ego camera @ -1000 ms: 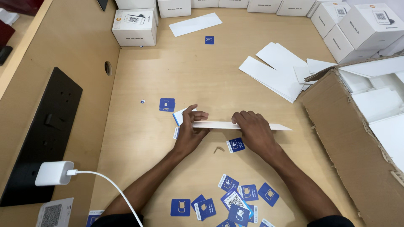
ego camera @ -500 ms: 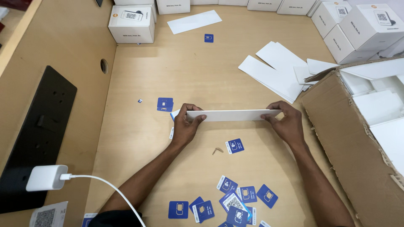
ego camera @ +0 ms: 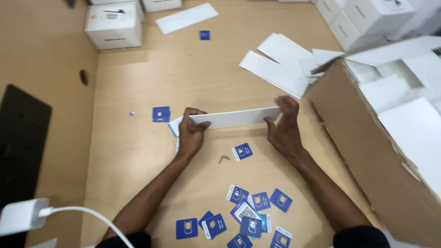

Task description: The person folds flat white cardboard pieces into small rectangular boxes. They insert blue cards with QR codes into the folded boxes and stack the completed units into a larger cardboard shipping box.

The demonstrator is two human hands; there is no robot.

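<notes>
My left hand (ego camera: 190, 132) and my right hand (ego camera: 283, 126) hold a long white card strip (ego camera: 234, 118) by its two ends, just above the wooden table (ego camera: 138, 92). The strip stands on edge, tilted slightly up to the right. Under its left end lies a white and blue card (ego camera: 174, 126). A small blue card (ego camera: 242, 151) and a tiny metal pin (ego camera: 223, 159) lie on the table between my wrists. Another blue card (ego camera: 161, 114) rests left of my left hand.
Several blue cards (ego camera: 243, 216) are scattered near the front edge. A large open cardboard box (ego camera: 367, 151) of white sleeves stands at the right. Flat white sleeves (ego camera: 280, 64) lie behind it, small white boxes (ego camera: 114, 24) at the back. A white charger (ego camera: 20, 216) and black pad (ego camera: 20, 138) sit left.
The strip was lifted from flat on the table and stretched out between both hands. My right hand moved right to its far end, then drew in a little.
</notes>
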